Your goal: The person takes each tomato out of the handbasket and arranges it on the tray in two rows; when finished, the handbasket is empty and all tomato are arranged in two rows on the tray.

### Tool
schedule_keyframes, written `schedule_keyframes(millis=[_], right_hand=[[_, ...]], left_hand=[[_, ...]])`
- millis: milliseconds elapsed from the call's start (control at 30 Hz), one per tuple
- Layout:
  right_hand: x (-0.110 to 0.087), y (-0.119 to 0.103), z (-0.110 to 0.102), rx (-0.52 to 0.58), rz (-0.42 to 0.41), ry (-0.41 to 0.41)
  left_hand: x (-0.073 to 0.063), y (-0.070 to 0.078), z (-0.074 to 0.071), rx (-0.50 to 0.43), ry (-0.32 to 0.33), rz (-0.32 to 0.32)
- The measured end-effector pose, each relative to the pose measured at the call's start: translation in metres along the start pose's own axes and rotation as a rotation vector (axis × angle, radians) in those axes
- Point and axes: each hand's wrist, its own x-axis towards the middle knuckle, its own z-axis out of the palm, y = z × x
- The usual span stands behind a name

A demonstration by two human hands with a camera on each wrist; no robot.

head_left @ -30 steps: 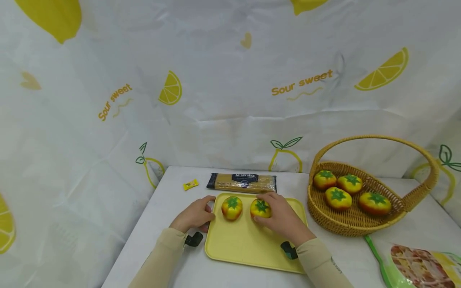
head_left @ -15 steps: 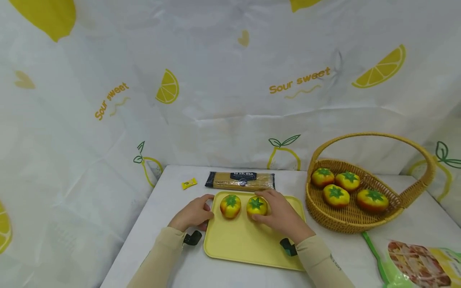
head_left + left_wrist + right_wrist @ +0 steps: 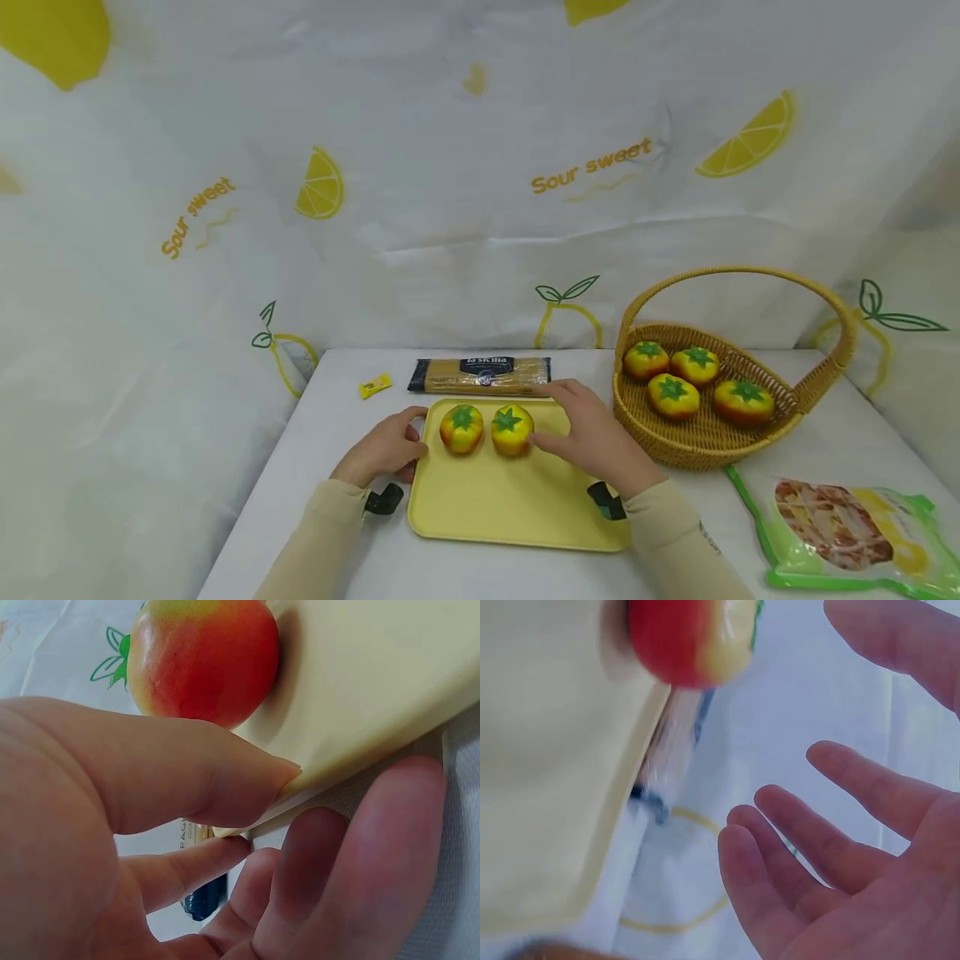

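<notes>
A pale yellow tray (image 3: 502, 510) lies on the white table (image 3: 273, 492) between the two hands, holding two persimmons side by side towards its far left part: the left persimmon (image 3: 461, 433) and, just beside it, the right persimmon (image 3: 512, 435), both with green star-shaped tops facing up. The left hand (image 3: 379, 450) grips the tray's left edge, thumb on the rim and fingers curled below it. The right hand (image 3: 598, 437) is spread wide with nothing in its grasp, thumb and fingers parted just beside the right persimmon. To the right, a woven wicker basket (image 3: 693, 457) with a tall arched handle contains four more persimmons (image 3: 672, 398), three clustered and one nearer the right end. A spaghetti packet (image 3: 482, 379) lies behind the tray, near a small yellow sachet (image 3: 374, 385); a green-edged food bag (image 3: 832, 529) lies in front of the basket.
</notes>
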Motion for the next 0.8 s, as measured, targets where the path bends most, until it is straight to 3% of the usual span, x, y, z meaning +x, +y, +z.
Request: schedule_keyframes(millis=[233,467,633,800], right_hand=[[-0.032,0.026,-0.055,-0.131,-0.011,0.063],[-0.056,0.081,-0.113,-0.256,0.055,0.052],[-0.066,0.123,-0.137,-0.310,0.135,0.025],[-0.071,0.151,-0.148,-0.330,0.169,0.008]], left_hand=[[-0.003,-0.001,-0.001,0.007,0.006,0.002],[-0.001,-0.001,-0.001,0.023,0.011,-0.008],[-0.001,-0.004,0.001,0.019,0.007,-0.012],[0.000,-0.003,0.003,0.010,0.005,0.012]])
